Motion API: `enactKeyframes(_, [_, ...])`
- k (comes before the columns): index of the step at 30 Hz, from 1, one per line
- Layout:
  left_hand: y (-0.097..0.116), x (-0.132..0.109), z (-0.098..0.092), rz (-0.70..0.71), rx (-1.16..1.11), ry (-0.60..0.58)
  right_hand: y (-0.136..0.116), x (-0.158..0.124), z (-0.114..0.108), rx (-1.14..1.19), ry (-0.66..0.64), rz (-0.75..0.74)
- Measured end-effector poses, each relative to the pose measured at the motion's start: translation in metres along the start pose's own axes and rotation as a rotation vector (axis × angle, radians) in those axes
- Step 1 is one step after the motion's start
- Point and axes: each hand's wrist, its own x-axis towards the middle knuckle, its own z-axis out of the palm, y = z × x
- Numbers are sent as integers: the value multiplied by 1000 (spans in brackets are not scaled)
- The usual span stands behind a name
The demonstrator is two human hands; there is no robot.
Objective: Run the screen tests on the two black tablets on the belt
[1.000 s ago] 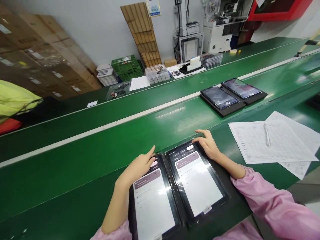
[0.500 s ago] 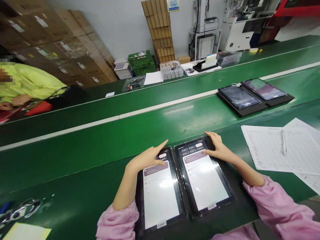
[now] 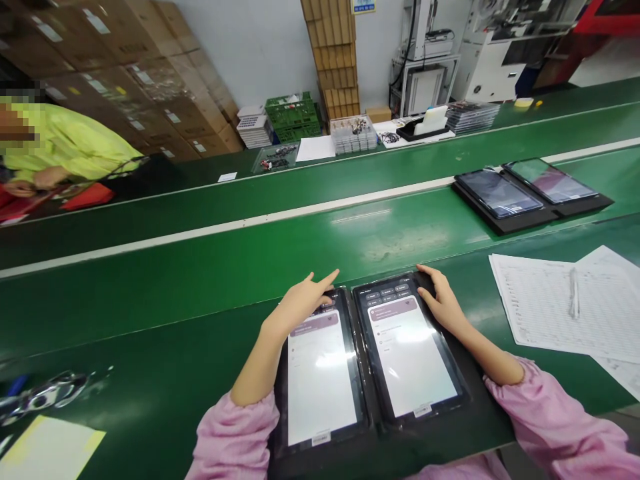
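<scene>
The two tablets (image 3: pixel 365 357) are lying side by side on the green desk (image 3: pixel 150 313), screens lit. The left hand (image 3: pixel 300 303), index finger now lifting off, is hovering open over the left screen's top, holding nothing. The right hand (image 3: pixel 443 303), having slid off the glass, is resting spread on the right tablet's upper corner.

No text legible at this resolution.

Left tablet (image 3: pixel 320 373): lit screen with a mauve header band and faint grey lines; characters too small to make out. White sticker at its lower edge, unreadable.

Right tablet (image 3: pixel 407 350): same layout, a row of dark buttons at the top; wording unreadable. Sticker at the bottom edge likewise.

Printed sheets (image 3: pixel 550 300), right of frame: dense ruled table, entries blurred.

Cardboard boxes (image 3: pixel 150 87), upper left: white labels, print indistinct.

Blue-edged sign (image 3: pixel 363 6), top centre on the wall: cropped, unreadable.
</scene>
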Motion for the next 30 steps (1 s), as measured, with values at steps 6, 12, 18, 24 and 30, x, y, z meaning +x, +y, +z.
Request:
enactKeyframes(6, [10,-5,-7,-37,42,46,0,0,1,105,56,159])
enactKeyframes(12, [24,-18,-6,129,25,-290,-10,-7,-12,-61,-312,92])
enactKeyframes(18, [29,-23,-4,124,66,-337,-17,-13,-27,-60,-508,-6])
enactKeyframes(24, [24,-22,3,173,101,-323,-17,-12,-34,-49,-599,-39])
enactKeyframes(30, [29,-23,5,132,100,-306,-23,-12,-35,-10,-591,-10])
